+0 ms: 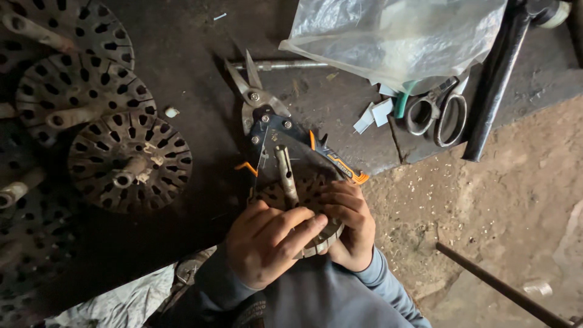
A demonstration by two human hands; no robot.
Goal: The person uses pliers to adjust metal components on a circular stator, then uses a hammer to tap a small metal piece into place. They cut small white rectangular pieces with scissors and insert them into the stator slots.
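My left hand and my right hand both grip a round slotted metal core with a short shaft sticking up from its middle. The core rests at the edge of a dark workbench. Tin snips with blue and orange handles lie just beyond the core, blades pointing away from me. The hands cover the near half of the core.
Several similar slotted discs with shafts lie at the left. A clear plastic bag, scissors, white scraps and a black pipe sit at the upper right. Dirt floor with a thin rod is at right.
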